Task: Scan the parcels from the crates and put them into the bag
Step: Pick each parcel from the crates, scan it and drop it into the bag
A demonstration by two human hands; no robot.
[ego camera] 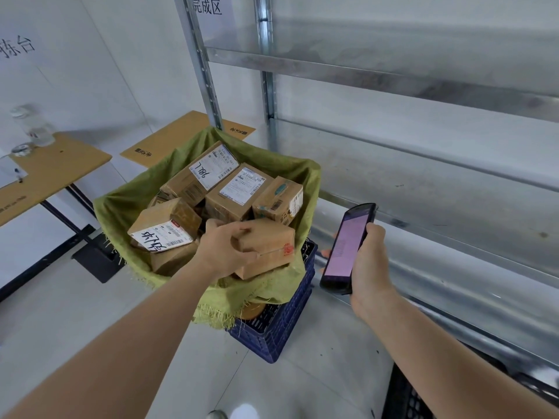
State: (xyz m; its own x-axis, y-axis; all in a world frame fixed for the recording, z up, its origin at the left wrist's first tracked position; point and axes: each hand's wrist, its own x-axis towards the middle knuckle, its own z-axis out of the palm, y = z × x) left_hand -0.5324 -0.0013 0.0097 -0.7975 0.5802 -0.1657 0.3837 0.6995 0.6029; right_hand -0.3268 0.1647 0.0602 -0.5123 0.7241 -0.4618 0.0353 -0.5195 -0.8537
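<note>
Left grip: the left hand [225, 246] curls its fingers over the near end of a brown cardboard parcel [267, 251], thumb on top, holding it at the front edge of the bag.
Right grip: the right hand [370, 269] is wrapped round a black handheld scanner [348, 247], thumb along its right edge; the lit pink screen faces up.
Held parcel: plain side up, a small red mark near its right corner, tilted slightly; it lies just above the bag's folded front rim, near the other boxes.
Bag: a green woven bag [121, 204] stands open, its rim rolled outward and frayed at the front; it sits in a dark blue plastic crate [281, 322].
Parcels in bag: several cardboard boxes are piled inside; one box at the left [163, 232] carries a white label with handwriting, and a box at the back [208, 170] has a label marked 7786.
Tabletop: a wooden tabletop [57, 164] at the left holds a clear water bottle [31, 125].
Shelving: a metal shelf rack [423, 95] stands to the right behind the bag.
</note>
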